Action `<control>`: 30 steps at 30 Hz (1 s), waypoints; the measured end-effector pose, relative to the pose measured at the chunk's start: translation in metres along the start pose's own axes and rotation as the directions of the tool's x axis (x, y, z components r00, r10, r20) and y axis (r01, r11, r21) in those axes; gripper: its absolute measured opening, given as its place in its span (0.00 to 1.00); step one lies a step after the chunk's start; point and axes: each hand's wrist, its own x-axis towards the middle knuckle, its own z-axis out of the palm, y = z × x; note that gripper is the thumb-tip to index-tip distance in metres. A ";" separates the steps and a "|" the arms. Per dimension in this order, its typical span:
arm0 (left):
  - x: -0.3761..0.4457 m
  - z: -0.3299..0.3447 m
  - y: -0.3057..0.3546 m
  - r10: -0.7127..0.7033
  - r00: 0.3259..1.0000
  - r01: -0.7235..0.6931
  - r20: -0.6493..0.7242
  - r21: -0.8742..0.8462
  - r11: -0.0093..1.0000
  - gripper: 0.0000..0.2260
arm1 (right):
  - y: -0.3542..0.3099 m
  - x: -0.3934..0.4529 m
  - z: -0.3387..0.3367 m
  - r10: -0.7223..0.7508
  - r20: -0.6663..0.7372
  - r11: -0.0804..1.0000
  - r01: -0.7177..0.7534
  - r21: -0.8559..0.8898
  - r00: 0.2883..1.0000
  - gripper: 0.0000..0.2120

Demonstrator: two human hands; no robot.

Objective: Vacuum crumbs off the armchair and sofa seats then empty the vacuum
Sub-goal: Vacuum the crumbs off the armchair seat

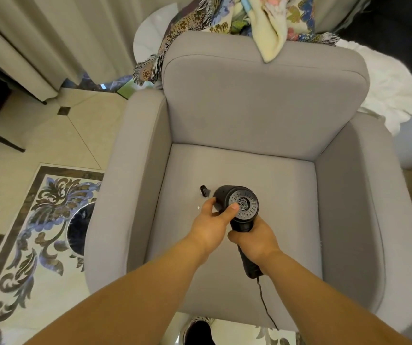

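Note:
A black handheld vacuum [237, 204] hovers over the grey armchair seat [274, 195], its round vented rear cap facing me and its nozzle [204, 191] pointing down to the left onto the cushion. My right hand [252, 241] is wrapped around the vacuum's handle, with the cord trailing down toward the front edge. My left hand [212, 224] grips the side of the vacuum body, thumb pressed on the rear cap. A small pale crumb [198, 208] lies on the seat just left of my left hand.
Patterned blankets [262, 18] hang over the armchair's backrest. White fabric [389, 90] lies beyond the right armrest. On the left are a tiled floor with an ornate inlay [38, 220], curtains [38, 41] and a dark furniture leg [0, 138]. My shoe [197, 332] shows below the seat.

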 end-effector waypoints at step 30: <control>0.009 0.001 0.013 0.025 0.999 -0.025 -0.035 0.000 1.000 0.32 | -0.022 0.013 -0.007 0.018 0.009 0.999 -0.017 -0.051 1.000 0.16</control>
